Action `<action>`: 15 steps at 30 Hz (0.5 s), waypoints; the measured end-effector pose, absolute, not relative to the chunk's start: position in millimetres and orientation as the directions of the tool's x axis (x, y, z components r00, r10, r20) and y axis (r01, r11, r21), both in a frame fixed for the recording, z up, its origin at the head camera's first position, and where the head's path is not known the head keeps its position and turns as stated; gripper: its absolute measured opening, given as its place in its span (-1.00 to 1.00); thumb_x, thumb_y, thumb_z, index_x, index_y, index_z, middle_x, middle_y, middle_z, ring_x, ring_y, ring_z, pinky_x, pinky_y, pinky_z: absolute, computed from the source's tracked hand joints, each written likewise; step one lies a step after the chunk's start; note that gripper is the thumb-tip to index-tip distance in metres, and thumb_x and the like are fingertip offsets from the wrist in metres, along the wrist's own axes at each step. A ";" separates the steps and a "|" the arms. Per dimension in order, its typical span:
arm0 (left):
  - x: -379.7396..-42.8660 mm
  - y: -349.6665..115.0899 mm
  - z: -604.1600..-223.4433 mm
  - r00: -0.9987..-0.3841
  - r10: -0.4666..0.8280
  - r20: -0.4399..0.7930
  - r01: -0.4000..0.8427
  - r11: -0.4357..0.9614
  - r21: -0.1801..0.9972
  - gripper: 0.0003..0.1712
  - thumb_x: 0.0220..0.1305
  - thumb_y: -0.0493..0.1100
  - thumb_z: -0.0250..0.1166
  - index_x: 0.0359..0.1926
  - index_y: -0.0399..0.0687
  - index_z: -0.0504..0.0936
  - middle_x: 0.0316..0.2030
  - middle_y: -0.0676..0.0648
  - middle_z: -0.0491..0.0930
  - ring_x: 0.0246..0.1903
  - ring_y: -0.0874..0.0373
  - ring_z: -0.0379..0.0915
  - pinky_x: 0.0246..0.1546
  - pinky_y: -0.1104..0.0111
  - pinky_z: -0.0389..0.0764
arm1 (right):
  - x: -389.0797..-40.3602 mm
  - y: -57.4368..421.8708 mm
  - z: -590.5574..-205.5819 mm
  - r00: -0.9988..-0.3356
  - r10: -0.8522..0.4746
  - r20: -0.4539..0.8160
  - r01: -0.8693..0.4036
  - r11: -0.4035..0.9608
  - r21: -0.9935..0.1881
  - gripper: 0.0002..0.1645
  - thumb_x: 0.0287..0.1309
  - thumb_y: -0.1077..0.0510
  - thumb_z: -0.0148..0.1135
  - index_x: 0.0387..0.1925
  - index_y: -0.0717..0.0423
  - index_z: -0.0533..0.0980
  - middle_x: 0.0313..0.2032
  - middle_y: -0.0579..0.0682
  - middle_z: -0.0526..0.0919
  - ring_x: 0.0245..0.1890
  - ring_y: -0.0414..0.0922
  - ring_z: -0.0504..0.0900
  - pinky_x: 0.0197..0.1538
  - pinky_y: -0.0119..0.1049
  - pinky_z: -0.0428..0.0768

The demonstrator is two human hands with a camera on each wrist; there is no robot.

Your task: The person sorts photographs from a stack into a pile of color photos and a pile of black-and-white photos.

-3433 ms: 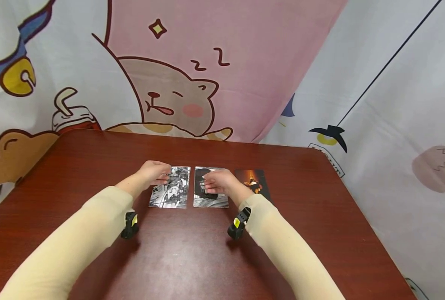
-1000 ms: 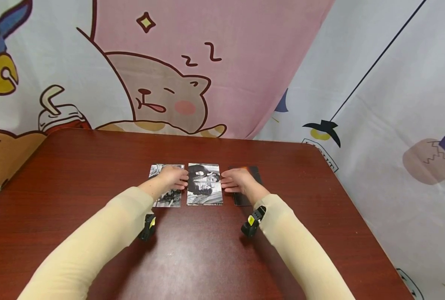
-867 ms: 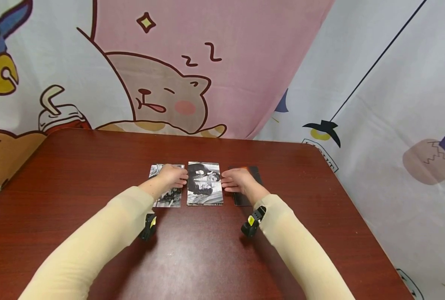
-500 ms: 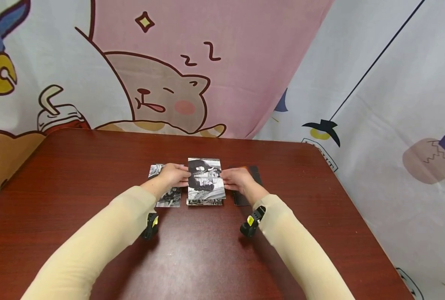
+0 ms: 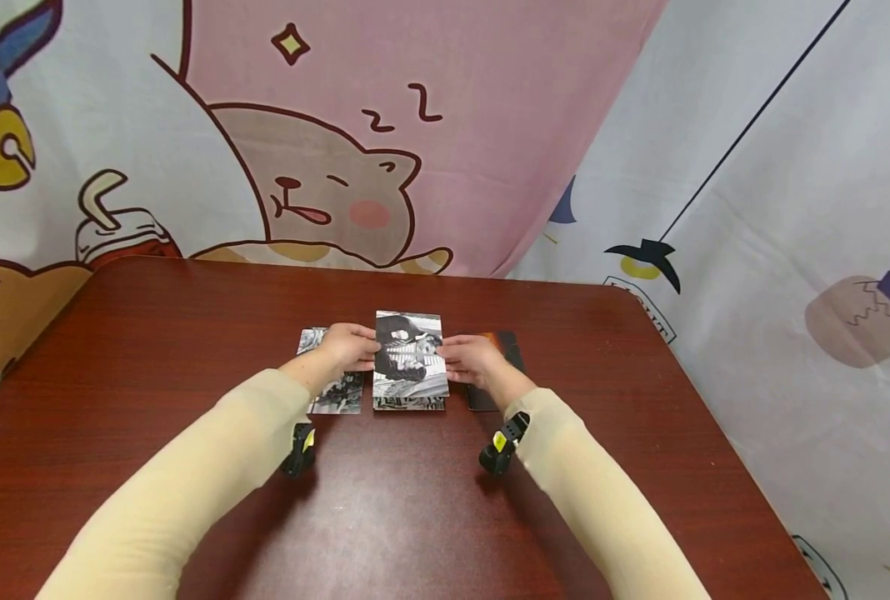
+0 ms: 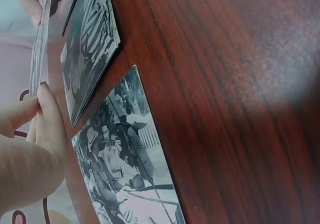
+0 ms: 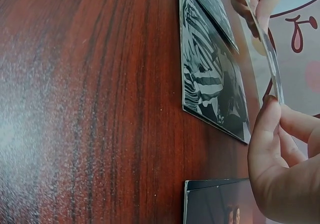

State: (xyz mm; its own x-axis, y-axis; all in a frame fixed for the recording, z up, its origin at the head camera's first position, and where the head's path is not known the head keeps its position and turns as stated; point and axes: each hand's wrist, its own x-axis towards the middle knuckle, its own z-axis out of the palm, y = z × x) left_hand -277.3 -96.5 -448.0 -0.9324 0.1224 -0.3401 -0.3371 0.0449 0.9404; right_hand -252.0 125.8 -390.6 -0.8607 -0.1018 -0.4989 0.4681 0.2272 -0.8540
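1. While the left hand (image 5: 349, 345) and right hand (image 5: 472, 358) pinch its opposite side edges, the photo (image 5: 411, 354) is in the air, above the middle pile (image 5: 409, 404) and offset toward its far side.
2. Change: a second ago that photo lay flat on the middle pile, hands just beside it. Now it's raised and tilted, and the wrist views show a gap between it and the pile.
3. Meaning: lift-off looks complete. A striped black-and-white print (image 7: 202, 59) is now exposed on top of the middle pile.
4. Grip: both hands clamped on the photo, thumb against fingers, one per side. Can't tell if it's one sheet or several.
5. Unchanged: another photo (image 6: 125, 159) flat on the surface (image 5: 385, 508) left of the middle pile, dark pile (image 7: 207, 204) right of it. Neither is held.
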 end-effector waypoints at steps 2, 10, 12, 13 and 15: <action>-267.1 -92.7 -432.1 -0.921 0.086 -0.381 -0.373 0.093 0.923 -0.56 0.19 -0.36 0.22 0.11 -0.36 0.43 -0.22 -0.18 0.57 -0.36 0.13 0.55 -0.25 0.30 0.72 | -251.8 125.3 -390.3 -0.859 -0.095 -0.503 0.471 0.240 -0.849 -0.59 0.20 0.27 0.16 0.09 0.30 0.42 -0.57 -0.13 0.47 -0.60 -0.28 0.45 -0.56 -0.58 0.53; -248.3 -96.1 -404.4 -0.922 0.127 -0.366 -0.356 0.094 0.930 -0.59 0.18 -0.37 0.22 0.07 -0.41 0.44 -0.36 -0.12 0.53 -0.47 0.21 0.48 -0.31 0.40 0.70 | -251.8 121.4 -389.9 -0.859 -0.091 -0.504 0.472 0.238 -0.849 -0.69 0.19 0.25 0.19 -0.04 0.30 0.48 -0.61 -0.12 0.45 -0.64 -0.28 0.43 -0.57 -0.57 0.53; -240.3 -94.3 -390.9 -0.916 0.098 -0.390 -0.375 0.139 0.916 -0.53 0.24 -0.36 0.16 0.16 -0.42 0.37 -0.31 -0.10 0.52 -0.46 0.25 0.47 -0.30 0.42 0.70 | -251.9 120.2 -390.1 -0.863 -0.089 -0.497 0.467 0.236 -0.852 -0.69 0.18 0.25 0.19 -0.05 0.31 0.48 -0.62 -0.12 0.45 -0.64 -0.28 0.43 -0.57 -0.56 0.54; -238.3 -95.0 -387.7 -0.916 0.101 -0.389 -0.375 0.138 0.917 -0.54 0.26 -0.37 0.14 0.17 -0.44 0.36 -0.31 -0.12 0.53 -0.46 0.25 0.48 -0.29 0.43 0.70 | -252.0 119.7 -390.3 -0.865 -0.087 -0.494 0.464 0.236 -0.854 -0.69 0.18 0.24 0.20 -0.06 0.31 0.48 -0.62 -0.11 0.44 -0.64 -0.28 0.43 -0.57 -0.56 0.54; -234.9 -96.2 -382.7 -0.916 0.092 -0.390 -0.374 0.148 0.915 -0.53 0.27 -0.37 0.12 0.19 -0.45 0.34 -0.32 -0.09 0.52 -0.49 0.28 0.47 -0.35 0.47 0.69 | -252.3 118.5 -390.5 -0.867 -0.082 -0.492 0.463 0.233 -0.855 -0.71 0.18 0.23 0.20 -0.08 0.31 0.48 -0.63 -0.11 0.44 -0.64 -0.28 0.44 -0.57 -0.55 0.54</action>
State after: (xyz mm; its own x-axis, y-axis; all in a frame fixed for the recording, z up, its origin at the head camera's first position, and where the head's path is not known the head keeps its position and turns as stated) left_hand -234.9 -96.2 -382.7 -0.9163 0.0924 -0.3896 -0.3743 0.1484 0.9154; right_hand -252.3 118.5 -390.5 -0.8667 -0.0818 -0.4921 0.4634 0.2328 -0.8550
